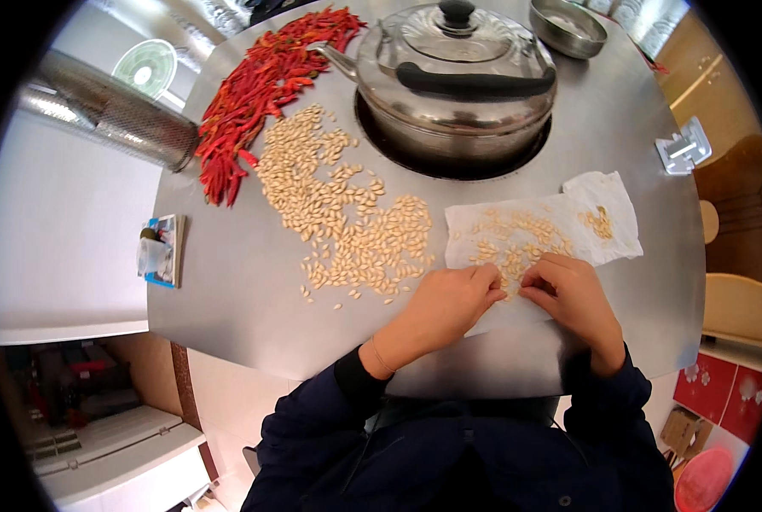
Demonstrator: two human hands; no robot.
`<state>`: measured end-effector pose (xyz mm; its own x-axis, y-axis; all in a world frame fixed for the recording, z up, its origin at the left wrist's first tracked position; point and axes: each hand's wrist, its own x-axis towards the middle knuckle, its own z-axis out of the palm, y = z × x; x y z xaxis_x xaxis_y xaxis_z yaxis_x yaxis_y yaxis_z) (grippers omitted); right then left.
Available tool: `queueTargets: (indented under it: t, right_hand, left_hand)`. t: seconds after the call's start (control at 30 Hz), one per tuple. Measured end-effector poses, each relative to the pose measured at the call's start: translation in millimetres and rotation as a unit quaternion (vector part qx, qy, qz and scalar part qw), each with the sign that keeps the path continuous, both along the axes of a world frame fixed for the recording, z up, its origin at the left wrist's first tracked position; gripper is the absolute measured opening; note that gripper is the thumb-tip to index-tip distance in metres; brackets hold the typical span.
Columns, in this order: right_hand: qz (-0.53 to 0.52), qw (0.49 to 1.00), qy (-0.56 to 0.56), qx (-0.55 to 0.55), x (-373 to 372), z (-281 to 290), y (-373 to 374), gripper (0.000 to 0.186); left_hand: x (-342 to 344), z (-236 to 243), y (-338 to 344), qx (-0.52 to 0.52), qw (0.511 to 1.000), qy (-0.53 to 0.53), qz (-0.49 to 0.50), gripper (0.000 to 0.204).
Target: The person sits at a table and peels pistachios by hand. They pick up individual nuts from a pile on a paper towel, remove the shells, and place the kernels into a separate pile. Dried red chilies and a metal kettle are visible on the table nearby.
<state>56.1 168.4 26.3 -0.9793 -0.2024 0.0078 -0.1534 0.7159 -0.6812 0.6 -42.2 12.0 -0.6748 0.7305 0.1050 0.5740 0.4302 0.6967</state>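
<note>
Over the near edge of a white paper towel (466,224), my left hand (459,300) and my right hand (571,294) face each other a short way apart. Thumb and fingertips of each are pinched together; whatever they hold is too small to make out. Pale seed shells (517,229) are scattered on the towel around and beyond my fingertips. On the towel's right part lies a small heap of greenish kernels (601,224). Left of the towel, a wide spread of whole cream-coloured pumpkin seeds (355,230) covers the metal tabletop.
A large steel kettle (457,94) sits in the round opening of the metal table (236,299). Dried red chillies (253,94) are piled at far left, beside a perforated metal pipe (108,111). A steel bowl (568,26) stands at far right. A small box (169,247) lies at the left edge.
</note>
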Motion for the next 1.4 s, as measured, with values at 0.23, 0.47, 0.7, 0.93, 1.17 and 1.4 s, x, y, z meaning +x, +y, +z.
queueTargets:
  t: [0.23,0.47,0.7,0.93,1.17,1.4]
  right_hand:
    - [-0.009,1.000,0.020,-0.012,1,0,2,0.010]
    - [-0.004,0.999,0.024,-0.032,0,-2,-2,0.011]
    - [0.001,0.998,0.049,-0.029,2,-5,2,0.011]
    - [0.006,0.997,0.068,-0.025,3,-11,5,0.008]
    - [-0.176,0.971,0.114,-0.114,-3,-3,25,0.010]
    - [-0.092,0.991,0.048,-0.084,5,8,45,0.009]
  left_hand:
    - [7,20,-46,0.077,0.961,-0.026,0.264,0.009]
    - [11,-17,-105,-0.039,0.943,0.211,0.252,0.016]
    - [9,-13,-97,-0.003,0.922,0.265,0.284,0.016]
    - [14,19,-47,0.044,0.986,0.062,0.147,0.024]
    - [-3,16,32,-0.008,0.988,0.142,-0.055,0.063]
    - [-3,-13,51,-0.075,0.981,0.149,-0.101,0.076]
